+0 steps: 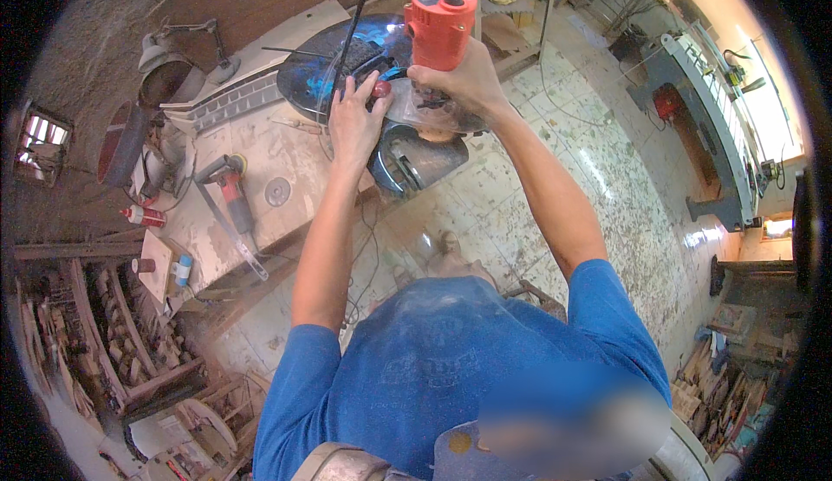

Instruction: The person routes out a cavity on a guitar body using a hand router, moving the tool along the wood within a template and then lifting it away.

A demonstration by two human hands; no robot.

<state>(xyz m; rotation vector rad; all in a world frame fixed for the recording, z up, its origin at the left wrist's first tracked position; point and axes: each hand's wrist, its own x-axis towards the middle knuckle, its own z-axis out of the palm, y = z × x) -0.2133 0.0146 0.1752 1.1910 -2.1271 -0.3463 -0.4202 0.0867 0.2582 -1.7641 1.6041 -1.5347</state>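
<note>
My right hand grips the body of an upright red power tool that has a clear round base and a black cord running off the top. My left hand lies flat beside it, fingers on a small dark red knob at the tool's base. The tool stands on a dark, shiny round panel at the edge of a dusty workbench. Below the panel's edge a curved dark metal piece sticks out.
On the bench lie a red angle grinder, a metal square ruler, a sanding disc, a glue bottle and a desk lamp. Wood racks stand at left, a big machine at right on the tiled floor.
</note>
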